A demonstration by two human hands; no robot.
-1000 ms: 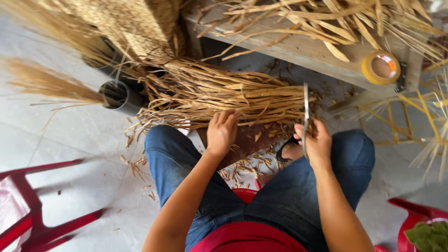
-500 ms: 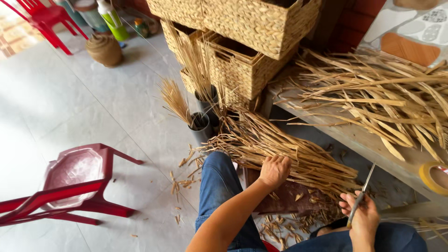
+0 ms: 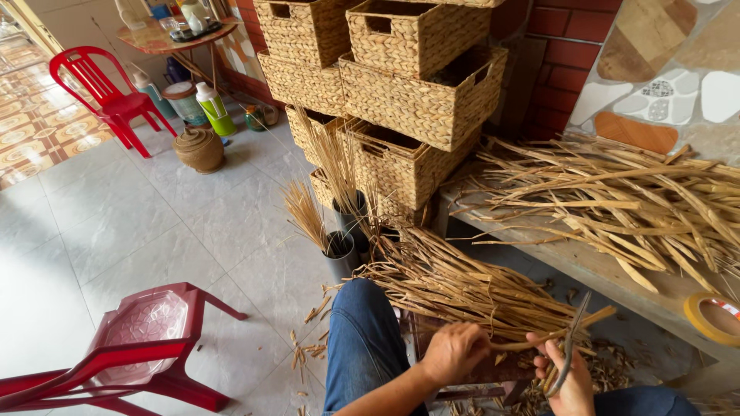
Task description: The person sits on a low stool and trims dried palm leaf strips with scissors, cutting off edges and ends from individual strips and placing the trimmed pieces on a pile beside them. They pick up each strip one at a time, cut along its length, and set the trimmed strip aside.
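Note:
My left hand (image 3: 453,352) grips the near end of a bundle of dried straw stalks (image 3: 462,289) that lies across my lap and knee. My right hand (image 3: 566,375) holds a pair of scissors (image 3: 572,345) with the blades pointing up, right beside the bundle's cut ends, and a thin stalk runs between the two hands. My legs in blue jeans (image 3: 358,350) are below the bundle.
Stacked woven baskets (image 3: 401,92) stand behind. A bench (image 3: 586,262) on the right carries loose dried leaves (image 3: 632,200) and a yellow tape roll (image 3: 711,317). Dark pots with straw (image 3: 339,246) stand on the floor. A red plastic chair (image 3: 146,347) is at lower left, another (image 3: 104,92) at far left.
The view has tilted up and away from my lap, bringing baskets and room into sight. My left hand slid to the bundle's end, close to the right hand with the scissors.

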